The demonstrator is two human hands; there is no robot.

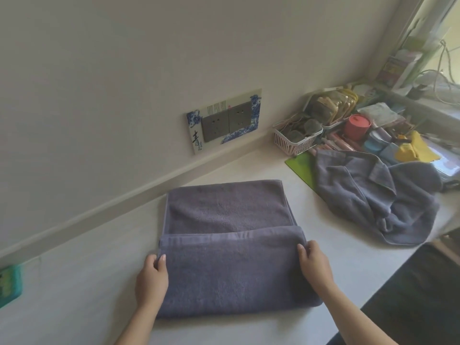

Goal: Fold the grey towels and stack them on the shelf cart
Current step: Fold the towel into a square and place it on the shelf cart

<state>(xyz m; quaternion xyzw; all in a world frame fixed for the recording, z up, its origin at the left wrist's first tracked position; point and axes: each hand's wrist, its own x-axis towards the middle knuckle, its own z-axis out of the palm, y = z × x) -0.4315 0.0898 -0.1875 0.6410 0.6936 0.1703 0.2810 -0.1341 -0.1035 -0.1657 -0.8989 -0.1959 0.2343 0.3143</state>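
Note:
A grey towel [229,220] lies flat on the white counter [82,282] in front of me, its near part folded up over the rest. My left hand [151,280] pinches the left end of that folded flap, thumb on top. My right hand [315,263] grips the flap's right end near its upper corner. A second grey towel [388,197] lies crumpled in a heap on the counter to the right. The shelf cart is not in view.
A wall with a double socket plate [224,122] runs along the counter's far side. A pink basket [296,140], a red container [357,127], a green mat [302,168] and assorted clutter fill the far right. A green object [10,285] sits at the left edge.

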